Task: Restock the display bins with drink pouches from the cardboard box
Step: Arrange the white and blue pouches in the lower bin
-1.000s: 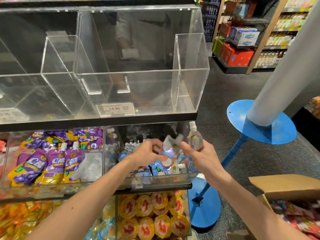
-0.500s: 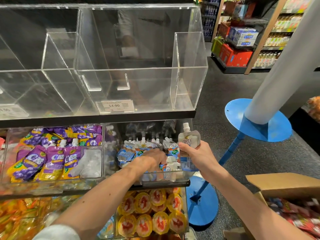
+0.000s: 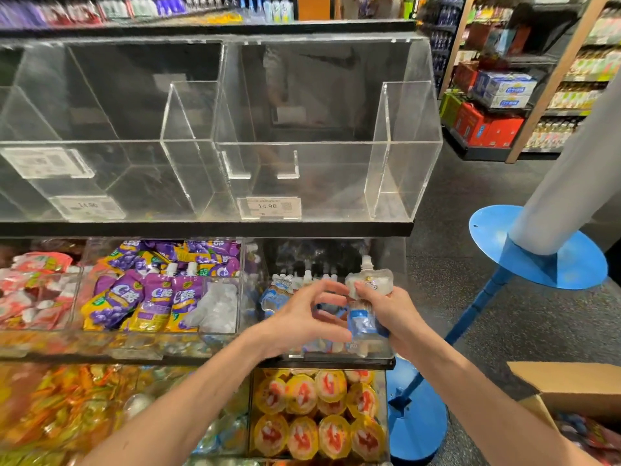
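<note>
Over the bin (image 3: pixel 399 260) of blue pouches (image 3: pixel 279 292), right hand (image 3: pixel 395 316) around two pouches (image 3: pixel 369 284), left hand (image 3: pixel 302 319) loose, empty.

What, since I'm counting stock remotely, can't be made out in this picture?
Head view:
- Cardboard box: cut off by the bottom-right corner, so its contents are mostly unseen.
- Blue-pouch bin: the left hand and right hand cover its stock, so no count is possible.
- Drink pouches in the right hand: print too small to read.
- Upper left label: blurred.
</note>
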The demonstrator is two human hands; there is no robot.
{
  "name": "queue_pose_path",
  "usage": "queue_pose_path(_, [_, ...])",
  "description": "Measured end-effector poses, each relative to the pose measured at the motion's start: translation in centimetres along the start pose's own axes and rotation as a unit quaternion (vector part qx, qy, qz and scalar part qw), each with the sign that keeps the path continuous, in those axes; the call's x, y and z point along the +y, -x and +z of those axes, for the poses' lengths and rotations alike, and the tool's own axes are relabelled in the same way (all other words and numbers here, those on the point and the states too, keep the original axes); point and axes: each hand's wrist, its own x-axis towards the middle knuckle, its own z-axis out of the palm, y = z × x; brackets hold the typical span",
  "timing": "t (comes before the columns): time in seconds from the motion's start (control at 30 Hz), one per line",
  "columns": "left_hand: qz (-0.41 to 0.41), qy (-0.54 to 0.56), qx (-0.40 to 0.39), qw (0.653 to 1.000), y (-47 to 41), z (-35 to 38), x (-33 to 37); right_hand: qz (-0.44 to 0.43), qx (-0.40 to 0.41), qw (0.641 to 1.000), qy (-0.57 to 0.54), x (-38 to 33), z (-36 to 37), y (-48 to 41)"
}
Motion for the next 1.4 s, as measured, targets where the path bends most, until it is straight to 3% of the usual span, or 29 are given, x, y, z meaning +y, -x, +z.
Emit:
queue_pose_path(0.1, [0.027, -0.093, 0.082, 0.992, 1.5, -0.1, -0.9, 0.031, -0.032, 0.999, 0.017, 0.3, 2.6, -0.8])
queue_pose_path(0.23, [0.026, -0.21, 0.23, 0.95, 1.4, -1.1, -2.3, 0.076, -0.099, 0.992, 0.002, 0.8, 6.1, -2.4])
queue_pose_path(0.33, [-0.006, -0.296, 0.253, 0.921, 0.9, -2.9, -3.6, 0.102, -0.15, 0.983, 0.006, 0.5, 7.5, -3.5])
queue_pose_path(0.43, [-0.029, -0.348, 0.28, 0.894, 0.2, -4.5, -3.8, 0.088, -0.158, 0.978, 0.107, 0.5, 8.6, -4.8])
queue_pose_path(0.5, [-0.07, -0.393, 0.283, 0.872, -1.1, -5.2, -4.0, 0.057, -0.156, 0.974, 0.151, 0.6, 9.3, -6.3])
queue_pose_path(0.63, [-0.155, -0.557, 0.226, 0.784, -3.9, -5.5, -3.5, 0.001, -0.139, 0.961, 0.241, 0.8, 11.1, -9.8])
queue_pose_path(0.73, [-0.203, -0.596, 0.174, 0.757, -5.4, -5.6, -3.1, -0.009, -0.098, 0.94, 0.326, 1.2, 12.1, -11.3])
queue_pose_path(0.83, [-0.229, -0.614, 0.152, 0.74, -6.4, -5.8, -2.9, -0.01, -0.12, 0.922, 0.367, 2.2, 12.8, -12.6])
queue_pose_path(0.93, [-0.228, -0.615, 0.141, 0.741, -6.7, -5.8, -2.8, -0.031, -0.144, 0.898, 0.416, 2.3, 12.8, -12.6])
queue_pose_path(1.1, [-0.241, -0.593, 0.124, 0.758, -6.8, -6.3, -2.7, -0.042, -0.171, 0.894, 0.411, 2.0, 12.4, -12.2])
queue_pose_path(1.23, [-0.228, -0.516, 0.162, 0.809, -5.5, -6.3, -2.3, -0.08, -0.177, 0.893, 0.407, 1.8, 11.7, -10.7])
queue_pose_path(1.4, [-0.06, -0.34, 0.27, 0.899, -0.9, -6.1, -2.1, -0.164, -0.173, 0.909, 0.341, 0.1, 7.4, -5.2])
